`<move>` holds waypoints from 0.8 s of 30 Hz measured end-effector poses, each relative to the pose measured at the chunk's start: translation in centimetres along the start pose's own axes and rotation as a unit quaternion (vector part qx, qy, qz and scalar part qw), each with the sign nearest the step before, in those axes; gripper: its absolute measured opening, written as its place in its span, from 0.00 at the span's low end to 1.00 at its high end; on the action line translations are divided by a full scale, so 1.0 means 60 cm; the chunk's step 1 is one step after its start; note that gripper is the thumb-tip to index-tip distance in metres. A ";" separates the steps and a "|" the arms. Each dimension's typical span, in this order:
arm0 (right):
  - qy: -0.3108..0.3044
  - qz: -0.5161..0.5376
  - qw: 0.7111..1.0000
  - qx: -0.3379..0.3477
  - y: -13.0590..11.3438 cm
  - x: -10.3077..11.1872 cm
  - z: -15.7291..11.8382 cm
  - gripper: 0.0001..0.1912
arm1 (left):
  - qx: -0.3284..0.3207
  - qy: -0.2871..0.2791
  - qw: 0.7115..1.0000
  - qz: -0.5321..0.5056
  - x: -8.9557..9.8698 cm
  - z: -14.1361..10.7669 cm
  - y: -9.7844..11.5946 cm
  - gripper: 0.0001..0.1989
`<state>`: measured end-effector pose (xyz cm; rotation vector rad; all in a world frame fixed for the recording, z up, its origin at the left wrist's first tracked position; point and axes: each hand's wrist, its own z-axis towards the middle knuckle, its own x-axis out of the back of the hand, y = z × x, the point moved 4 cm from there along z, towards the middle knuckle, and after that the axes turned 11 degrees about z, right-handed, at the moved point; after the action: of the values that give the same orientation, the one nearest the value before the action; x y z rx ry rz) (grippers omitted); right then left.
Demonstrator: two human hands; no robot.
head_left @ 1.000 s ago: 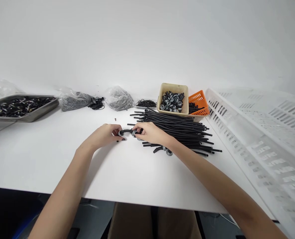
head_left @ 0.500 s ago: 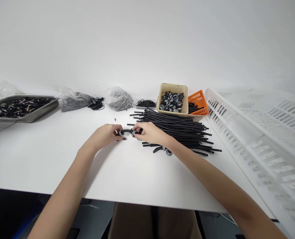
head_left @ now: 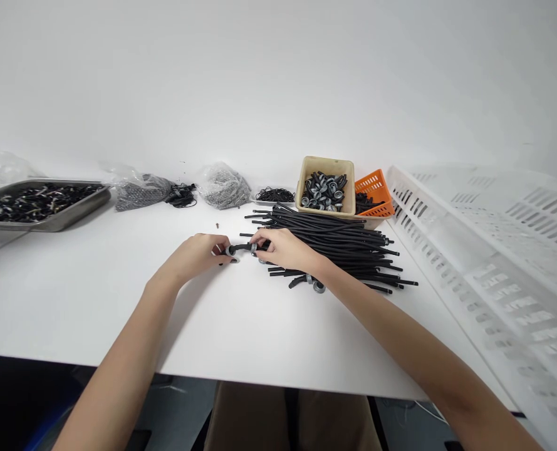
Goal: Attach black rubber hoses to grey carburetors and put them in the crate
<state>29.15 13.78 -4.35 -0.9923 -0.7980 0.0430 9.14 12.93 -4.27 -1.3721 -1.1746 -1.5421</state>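
In the head view, a short black tube with grey rings (head_left: 241,247) is strung between the two hands, just above or on the worktop (head_left: 212,332); which of the two, I cannot tell. The left hand (head_left: 207,249) has its grip closed on the tube's left end, thumb and fingers pinching beside one grey ring. The right hand (head_left: 282,248) pinches the other end at a second ring, its grip closed there too, with the fingers partly hiding the piece.

Beside and partly under the right hand lies a loose pile of long black rods (head_left: 339,241), and near that wrist are more grey-ringed pieces (head_left: 319,287). Behind the rods stands a beige bin (head_left: 327,166) of similar pieces, next to a tilted orange basket (head_left: 385,188) with black parts inside. Leftward along the wall come a shallow dish (head_left: 254,198) of thin black loops (head_left: 275,195), a clear bag (head_left: 225,188), a black tangle (head_left: 181,195), another filled bag (head_left: 141,193) and a metal tray (head_left: 78,216). A white slotted crate (head_left: 494,250) flanks the right side.
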 end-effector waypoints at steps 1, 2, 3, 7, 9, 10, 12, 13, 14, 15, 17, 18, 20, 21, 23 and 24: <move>-0.001 0.005 1.000 0.000 0.001 -0.001 0.000 0.12 | 0.001 0.000 1.000 0.000 0.000 0.000 -0.001 0.11; -0.003 0.010 1.000 -0.002 0.003 -0.002 0.000 0.12 | 0.001 0.000 1.000 0.000 0.000 0.000 -0.002 0.12; -0.006 0.015 1.000 -0.006 0.004 -0.003 0.001 0.12 | 0.001 0.000 1.000 0.000 0.000 0.000 -0.003 0.12; -0.025 0.045 0.998 -0.035 0.010 -0.008 0.002 0.13 | -0.001 0.001 1.000 0.002 -0.001 0.001 -0.007 0.12; -0.029 0.053 0.997 -0.045 0.010 -0.010 0.003 0.13 | -0.003 0.000 1.000 0.003 -0.001 0.001 -0.008 0.12; -0.028 0.053 0.997 -0.047 0.009 -0.010 0.003 0.13 | -0.004 0.000 1.000 0.003 -0.001 0.001 -0.008 0.12; -0.024 0.044 0.997 -0.050 0.007 -0.010 0.004 0.13 | -0.002 -0.002 1.000 0.004 0.000 0.001 -0.009 0.13; -0.023 0.038 0.998 -0.051 0.006 -0.010 0.004 0.13 | 0.000 -0.002 1.000 0.004 0.000 0.000 -0.009 0.13; -0.022 0.031 0.998 -0.052 0.005 -0.010 0.005 0.13 | 0.001 -0.001 1.000 0.003 0.000 0.000 -0.009 0.13; -0.021 0.025 0.998 -0.053 0.004 -0.009 0.005 0.14 | 0.002 0.000 1.000 0.002 0.000 0.000 -0.009 0.13; -0.019 0.015 0.998 -0.052 0.003 -0.009 0.006 0.14 | 0.002 0.001 1.000 -0.001 0.000 0.000 -0.009 0.14; -0.018 0.012 0.999 -0.050 0.002 -0.008 0.006 0.14 | 0.002 0.000 1.000 -0.002 0.000 0.000 -0.009 0.14; -0.014 0.009 0.999 -0.044 0.001 -0.008 0.006 0.13 | 0.002 -0.003 1.000 -0.005 0.000 0.000 -0.010 0.14; -0.013 0.008 0.999 -0.044 0.000 -0.008 0.006 0.13 | 0.003 -0.004 1.000 -0.008 0.000 0.000 -0.010 0.14; -0.012 0.008 0.999 -0.047 -0.001 -0.008 0.005 0.13 | 0.003 -0.006 1.000 -0.016 -0.001 -0.001 -0.011 0.12; -0.012 0.008 0.999 -0.050 -0.002 -0.009 0.005 0.13 | 0.002 -0.008 1.000 -0.018 -0.001 -0.001 -0.011 0.11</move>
<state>28.57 13.74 -4.49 -1.0942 -0.8203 0.0299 8.53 13.06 -4.41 -1.3691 -1.2169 -1.5560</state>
